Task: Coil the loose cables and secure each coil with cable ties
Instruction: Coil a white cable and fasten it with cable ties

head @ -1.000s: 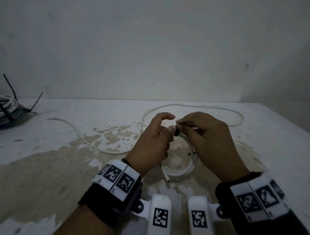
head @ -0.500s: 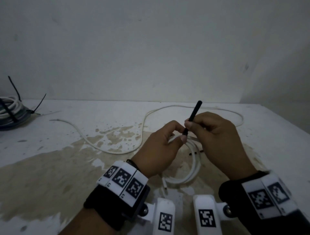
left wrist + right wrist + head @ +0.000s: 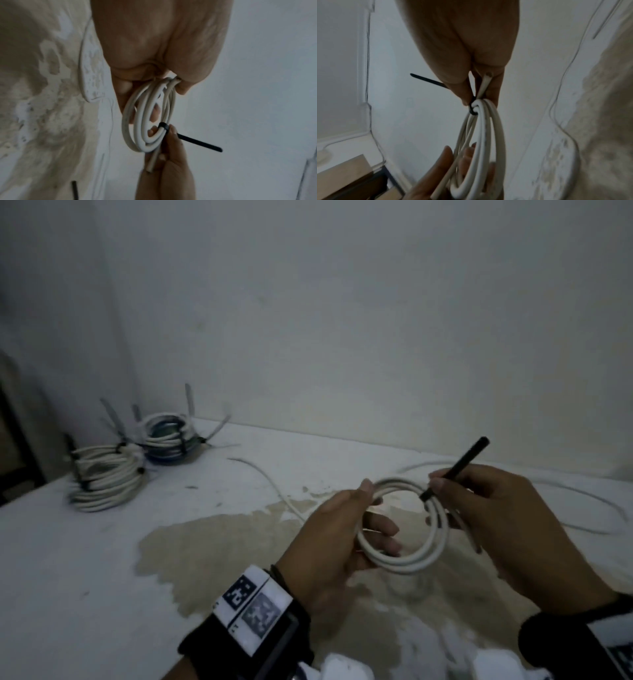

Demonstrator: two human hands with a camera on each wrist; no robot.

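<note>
A small coil of white cable [image 3: 404, 563] is held up above the table between both hands. My left hand [image 3: 375, 508] grips the coil's left side, thumb on top and fingers through the ring. A black cable tie [image 3: 459, 467] loops the coil's right side, and its tail sticks up to the right. My right hand [image 3: 442, 487] pinches the tie where it meets the coil. In the left wrist view the tie [image 3: 197, 143] wraps the coil [image 3: 137, 128] snugly. The right wrist view shows the tie's loop [image 3: 473, 108] and a cut cable end [image 3: 488, 75] by the fingers.
Two tied cable coils [image 3: 106, 477] [image 3: 168, 443] stand at the table's back left corner. A loose white cable [image 3: 267, 477] runs across the table behind the hands to the right [image 3: 582, 501]. A spare black tie [image 3: 74, 189] lies on the stained tabletop [image 3: 222, 549].
The tie's tail has come up out of the coil. The coil has risen off the table and my hands have spread apart. The head view has swung left, showing the tied coils.
</note>
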